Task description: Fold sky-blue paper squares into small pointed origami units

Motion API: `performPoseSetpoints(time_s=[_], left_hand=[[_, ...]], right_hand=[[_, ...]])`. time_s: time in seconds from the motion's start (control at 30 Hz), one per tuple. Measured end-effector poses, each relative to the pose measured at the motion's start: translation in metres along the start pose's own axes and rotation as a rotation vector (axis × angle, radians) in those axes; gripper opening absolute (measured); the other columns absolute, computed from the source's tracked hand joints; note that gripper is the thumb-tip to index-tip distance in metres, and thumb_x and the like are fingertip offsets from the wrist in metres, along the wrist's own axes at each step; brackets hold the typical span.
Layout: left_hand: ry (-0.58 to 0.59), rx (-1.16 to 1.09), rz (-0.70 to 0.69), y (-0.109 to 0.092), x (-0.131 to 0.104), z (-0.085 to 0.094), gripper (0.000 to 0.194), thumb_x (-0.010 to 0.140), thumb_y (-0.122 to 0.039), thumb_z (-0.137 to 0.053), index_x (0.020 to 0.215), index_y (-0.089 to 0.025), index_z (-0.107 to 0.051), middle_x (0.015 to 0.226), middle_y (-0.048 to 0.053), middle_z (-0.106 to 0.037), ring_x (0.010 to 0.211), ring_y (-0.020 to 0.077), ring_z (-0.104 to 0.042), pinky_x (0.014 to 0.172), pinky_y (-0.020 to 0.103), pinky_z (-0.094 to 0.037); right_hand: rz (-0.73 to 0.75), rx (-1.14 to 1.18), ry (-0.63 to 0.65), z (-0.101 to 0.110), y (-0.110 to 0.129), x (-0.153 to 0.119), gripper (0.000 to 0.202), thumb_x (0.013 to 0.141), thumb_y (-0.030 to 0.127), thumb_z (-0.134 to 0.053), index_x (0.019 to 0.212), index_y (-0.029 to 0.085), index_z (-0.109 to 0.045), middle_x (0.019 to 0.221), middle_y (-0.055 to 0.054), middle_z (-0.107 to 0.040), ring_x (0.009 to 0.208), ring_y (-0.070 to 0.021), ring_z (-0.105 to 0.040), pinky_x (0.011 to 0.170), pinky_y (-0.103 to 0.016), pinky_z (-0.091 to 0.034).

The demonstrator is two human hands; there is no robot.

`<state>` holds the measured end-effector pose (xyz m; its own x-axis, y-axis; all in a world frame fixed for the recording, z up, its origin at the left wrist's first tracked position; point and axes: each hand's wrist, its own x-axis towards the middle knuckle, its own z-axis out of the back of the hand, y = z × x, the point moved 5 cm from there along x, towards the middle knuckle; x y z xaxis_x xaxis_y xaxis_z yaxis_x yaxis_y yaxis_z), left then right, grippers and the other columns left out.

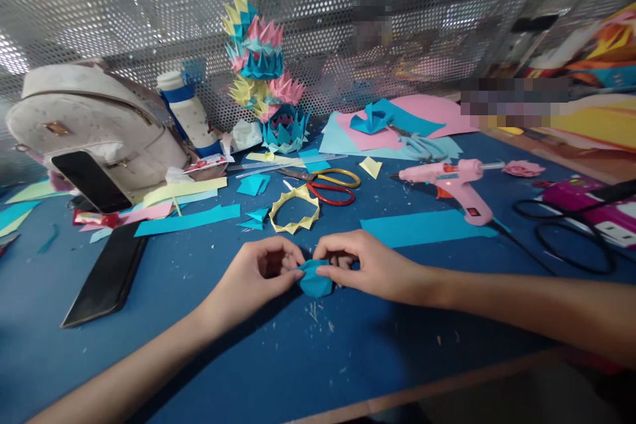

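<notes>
Between my two hands is a small folded piece of blue paper [317, 279], low in the middle of the view. My left hand [268, 266] pinches its left edge between thumb and fingers. On the other side, my right hand [355, 264] grips the upper right edge, thumb in front. Just beyond the hands lies a ring of folded yellow paper [295, 210], with small blue paper pieces [253, 184] to its left. A long blue paper strip [427, 228] lies past my right hand.
Scissors [325, 182] lie behind the yellow ring. A pink glue gun [457, 182] with a black cable rests at the right. Farther back stand a folded-paper tower [263, 63], a bottle [187, 109] and a white bag [94, 122]. Phones lie at the left.
</notes>
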<state>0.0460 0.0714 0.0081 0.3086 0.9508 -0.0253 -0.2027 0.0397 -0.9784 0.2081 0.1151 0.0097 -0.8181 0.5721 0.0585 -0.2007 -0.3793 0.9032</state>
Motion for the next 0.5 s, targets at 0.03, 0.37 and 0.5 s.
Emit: performPoseSetpoints(time_s=[0.03,0.37,0.5], left_hand=[[0.007,0.009,-0.002,0.000,0.000,-0.001,0.008,0.083,-0.022,-0.065,0.087,-0.016,-0.062,0.077,0.000,-0.059,0.067,0.0101,-0.054,0.063,0.023,-0.047],[0.055,0.124,-0.073,-0.006,-0.006,-0.012,0.011,0.077,-0.012,-0.056,0.073,-0.019,-0.048,0.073,-0.003,-0.052,0.064,0.0094,-0.047,0.059,0.021,-0.041],[0.043,0.211,-0.143,-0.010,-0.010,-0.019,0.016,0.070,-0.005,-0.049,0.073,-0.020,-0.044,0.070,-0.004,-0.048,0.064,0.0104,-0.046,0.058,0.021,-0.038]], right_hand=[[-0.007,0.011,-0.003,0.000,-0.001,0.000,0.019,0.092,0.035,-0.063,0.090,0.016,-0.061,0.068,0.003,-0.055,0.059,-0.0081,-0.046,0.054,-0.020,-0.037],[0.028,-0.051,0.002,-0.002,0.005,-0.002,0.009,0.083,0.018,-0.062,0.083,0.018,-0.053,0.072,0.005,-0.050,0.057,-0.0060,-0.043,0.051,-0.019,-0.035],[0.135,-0.088,0.006,-0.003,0.011,-0.003,0.015,0.073,0.005,-0.056,0.080,0.018,-0.053,0.074,0.005,-0.048,0.062,-0.0071,-0.043,0.055,-0.020,-0.035]])
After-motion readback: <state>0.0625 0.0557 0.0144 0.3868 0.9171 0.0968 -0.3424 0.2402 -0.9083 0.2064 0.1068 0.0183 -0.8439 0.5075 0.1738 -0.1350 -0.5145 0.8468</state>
